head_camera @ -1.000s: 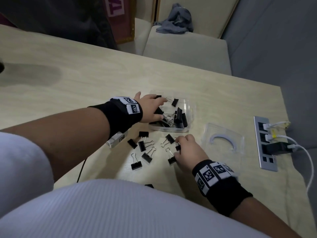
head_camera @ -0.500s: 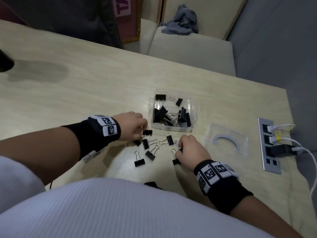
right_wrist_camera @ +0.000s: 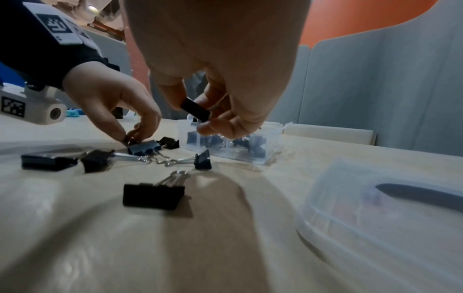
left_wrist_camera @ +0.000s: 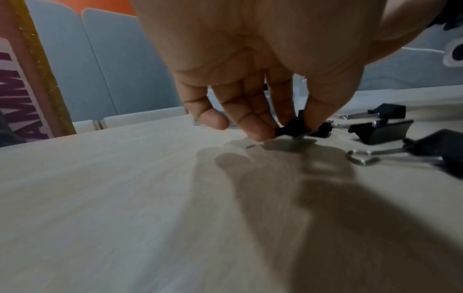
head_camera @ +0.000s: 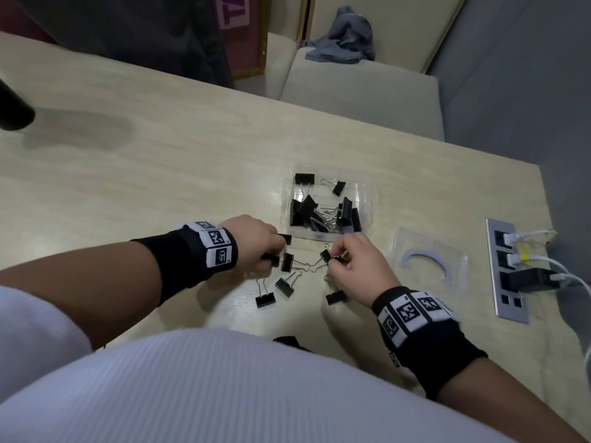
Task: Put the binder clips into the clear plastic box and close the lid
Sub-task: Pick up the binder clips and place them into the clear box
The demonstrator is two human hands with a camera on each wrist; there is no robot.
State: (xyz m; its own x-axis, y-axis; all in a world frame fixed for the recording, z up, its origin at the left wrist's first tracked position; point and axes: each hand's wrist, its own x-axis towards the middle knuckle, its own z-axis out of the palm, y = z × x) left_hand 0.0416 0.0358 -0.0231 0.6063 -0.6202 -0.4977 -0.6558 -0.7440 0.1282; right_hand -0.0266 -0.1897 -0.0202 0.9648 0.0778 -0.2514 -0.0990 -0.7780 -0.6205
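The clear plastic box (head_camera: 364, 199) sits open on the table with several black binder clips (head_camera: 307, 209) inside. Its clear lid (head_camera: 428, 266) lies flat to the right. Several more clips (head_camera: 265, 298) lie scattered in front of the box. My left hand (head_camera: 256, 244) is down at the left of that scatter, fingertips pinching a black clip (left_wrist_camera: 295, 126) on the table. My right hand (head_camera: 355, 266) is lifted just in front of the box and pinches another black clip (right_wrist_camera: 195, 110) between thumb and fingers. One clip (right_wrist_camera: 152, 196) lies under the right wrist.
A metal power strip (head_camera: 508, 270) with white cables and a black plug is set into the table at the right. A dark round object (head_camera: 12, 107) pokes in at the far left. Beige cushions with grey cloth (head_camera: 342, 39) lie beyond the table's far edge.
My left hand came back from the box to the scattered clips and pinched one. My right hand picked a clip off the table and raised it toward the box.
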